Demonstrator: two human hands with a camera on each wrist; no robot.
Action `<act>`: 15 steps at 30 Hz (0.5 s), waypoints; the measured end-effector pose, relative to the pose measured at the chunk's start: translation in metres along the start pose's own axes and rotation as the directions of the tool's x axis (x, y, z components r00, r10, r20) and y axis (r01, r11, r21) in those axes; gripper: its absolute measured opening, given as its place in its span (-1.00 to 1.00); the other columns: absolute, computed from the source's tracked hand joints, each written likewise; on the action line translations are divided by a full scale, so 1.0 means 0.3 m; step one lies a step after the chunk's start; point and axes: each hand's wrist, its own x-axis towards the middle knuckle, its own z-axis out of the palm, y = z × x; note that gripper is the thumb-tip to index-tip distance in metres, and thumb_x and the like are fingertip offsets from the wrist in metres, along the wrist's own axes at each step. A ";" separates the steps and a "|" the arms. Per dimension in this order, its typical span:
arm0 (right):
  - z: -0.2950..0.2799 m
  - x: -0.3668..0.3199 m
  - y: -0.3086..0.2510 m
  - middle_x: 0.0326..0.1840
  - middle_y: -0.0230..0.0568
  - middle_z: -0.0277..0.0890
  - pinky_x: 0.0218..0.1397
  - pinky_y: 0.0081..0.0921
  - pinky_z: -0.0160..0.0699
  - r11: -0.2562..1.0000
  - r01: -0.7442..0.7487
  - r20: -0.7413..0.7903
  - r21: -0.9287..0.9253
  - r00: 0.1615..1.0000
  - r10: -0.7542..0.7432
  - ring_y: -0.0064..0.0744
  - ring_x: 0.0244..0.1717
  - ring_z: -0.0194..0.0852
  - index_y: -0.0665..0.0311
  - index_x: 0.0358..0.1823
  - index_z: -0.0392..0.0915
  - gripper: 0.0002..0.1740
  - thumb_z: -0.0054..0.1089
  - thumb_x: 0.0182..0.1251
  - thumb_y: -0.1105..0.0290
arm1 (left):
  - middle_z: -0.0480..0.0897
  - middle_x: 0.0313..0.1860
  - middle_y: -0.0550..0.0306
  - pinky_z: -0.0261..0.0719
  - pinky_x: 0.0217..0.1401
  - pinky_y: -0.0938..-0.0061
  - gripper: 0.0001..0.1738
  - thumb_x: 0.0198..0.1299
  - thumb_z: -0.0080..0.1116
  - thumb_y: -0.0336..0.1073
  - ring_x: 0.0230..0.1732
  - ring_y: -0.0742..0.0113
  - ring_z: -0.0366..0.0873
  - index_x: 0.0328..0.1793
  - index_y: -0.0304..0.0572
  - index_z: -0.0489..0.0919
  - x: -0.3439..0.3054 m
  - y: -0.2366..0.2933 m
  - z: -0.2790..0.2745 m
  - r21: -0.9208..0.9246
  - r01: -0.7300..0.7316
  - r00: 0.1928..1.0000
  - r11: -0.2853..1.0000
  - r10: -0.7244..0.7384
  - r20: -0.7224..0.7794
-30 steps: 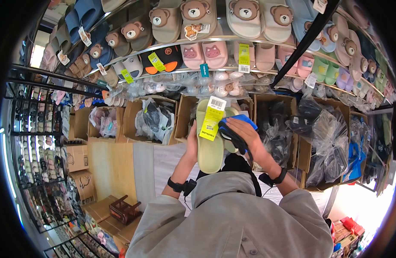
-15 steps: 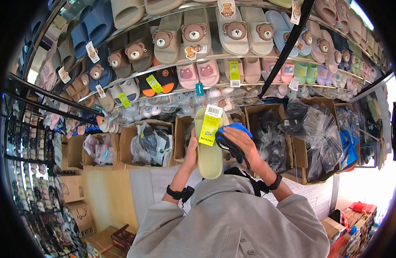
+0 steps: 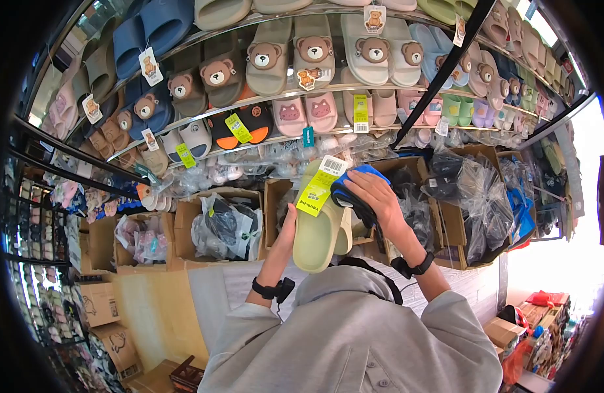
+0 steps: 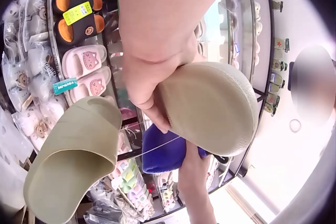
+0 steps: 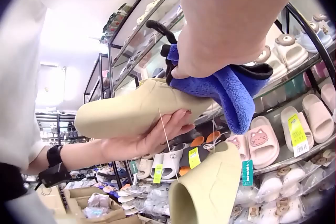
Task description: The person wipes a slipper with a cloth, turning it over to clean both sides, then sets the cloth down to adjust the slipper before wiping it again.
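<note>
A pale green slipper [image 3: 312,245] with a yellow-green tag [image 3: 320,189] is held before the chest. My left hand [image 3: 289,230] grips it along its left side; in the left wrist view the fingers wrap its edge. My right hand [image 3: 378,198] holds a folded blue and black cloth [image 5: 233,92] against the slipper's upper part. In the right wrist view, the cloth lies on the slipper's strap, with a black loop sticking out. The matching slipper [image 5: 210,187] dangles below on a thin string [image 5: 164,129], not held by either hand.
Shelves of slippers rise in front, with bear-faced pairs [image 3: 263,59] and pink cat pairs [image 3: 306,112]. Below them stand open cardboard boxes [image 3: 213,259] of bagged footwear. A dark shelf post [image 3: 439,77] slants at the right. A small brown stool [image 3: 187,374] sits at lower left.
The head view has shifted over the shelves. The held slipper has tilted a little, and its mate now shows beside it again. The right hand keeps the cloth on the slipper.
</note>
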 end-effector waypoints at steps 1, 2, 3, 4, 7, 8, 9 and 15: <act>0.004 0.000 -0.005 0.54 -0.03 0.56 0.64 -0.03 0.40 1.000 -0.013 -0.001 -0.008 1.000 0.013 0.03 0.55 0.51 0.25 0.49 0.59 -0.38 0.10 0.38 0.44 | 0.60 0.44 0.08 0.68 0.32 0.37 0.07 0.43 0.04 0.49 0.33 0.32 0.64 0.76 -0.17 0.22 0.000 0.004 0.003 -0.008 -0.030 0.999 1.000 0.030 0.022; 0.010 -0.004 -0.011 0.54 -0.03 0.57 0.64 -0.03 0.40 1.000 -0.026 -0.002 -0.015 1.000 0.026 0.02 0.55 0.51 0.24 0.48 0.60 -0.39 0.10 0.38 0.44 | 0.57 0.47 0.08 0.66 0.35 0.37 0.10 0.40 0.10 0.48 0.36 0.32 0.62 0.77 -0.18 0.19 -0.001 0.006 0.009 -0.009 -0.073 0.996 0.997 0.073 0.046; 0.016 -0.005 -0.014 0.53 -0.04 0.57 0.64 -0.03 0.40 0.999 -0.038 -0.004 -0.022 0.999 0.038 0.01 0.54 0.52 0.24 0.48 0.60 -0.39 0.11 0.37 0.45 | 0.55 0.49 0.08 0.64 0.38 0.37 0.14 0.37 0.17 0.47 0.39 0.32 0.59 0.79 -0.18 0.16 -0.001 0.009 0.014 -0.006 -0.124 0.990 0.992 0.124 0.071; 0.019 -0.008 -0.016 0.51 -0.02 0.59 0.61 -0.05 0.43 0.998 -0.060 -0.014 -0.010 0.998 0.060 0.04 0.52 0.54 0.25 0.48 0.60 -0.40 0.15 0.39 0.45 | 0.53 0.52 0.08 0.62 0.41 0.36 0.18 0.34 0.23 0.46 0.42 0.31 0.57 0.81 -0.18 0.12 -0.002 0.015 0.017 -0.003 -0.175 0.980 0.985 0.175 0.098; 0.035 -0.017 -0.031 0.44 0.04 0.64 0.52 -0.15 0.52 0.970 -0.183 -0.042 0.157 0.980 0.192 0.07 0.42 0.62 0.30 0.45 0.60 -0.46 0.26 0.44 0.45 | 0.47 0.60 0.09 0.57 0.50 0.36 0.32 0.26 0.42 0.43 0.52 0.31 0.51 0.86 -0.19 0.02 -0.010 0.018 0.014 0.004 -0.312 0.941 0.950 0.309 0.140; 0.042 -0.021 -0.039 0.40 0.06 0.66 0.47 -0.19 0.56 0.921 -0.257 -0.038 0.291 0.959 0.279 0.06 0.37 0.67 0.33 0.44 0.60 -0.48 0.30 0.47 0.45 | 0.44 0.62 0.10 0.52 0.55 0.36 0.37 0.20 0.52 0.39 0.55 0.30 0.47 0.87 -0.20 0.01 -0.003 0.014 0.003 0.013 -0.357 0.925 0.934 0.351 0.145; 0.046 -0.027 -0.045 0.37 0.08 0.69 0.43 -0.24 0.59 0.850 -0.321 -0.019 0.418 0.932 0.362 0.06 0.33 0.71 0.35 0.42 0.60 -0.50 0.33 0.49 0.44 | 0.42 0.64 0.10 0.48 0.58 0.36 0.40 0.16 0.58 0.33 0.57 0.29 0.45 0.87 -0.19 -0.01 -0.008 0.026 0.009 0.031 -0.364 0.924 0.931 0.356 0.142; 0.068 -0.124 0.034 0.11 -0.27 0.76 0.25 -0.41 0.66 0.097 -0.609 0.374 0.788 0.598 0.709 -0.53 0.06 0.67 0.35 0.29 0.67 -0.56 0.26 0.70 0.11 | 0.34 0.70 0.07 0.31 0.68 0.34 0.56 -0.04 0.81 0.05 0.64 0.26 0.35 0.90 -0.20 -0.09 -0.046 0.032 0.059 0.098 -0.375 0.927 0.922 0.369 0.073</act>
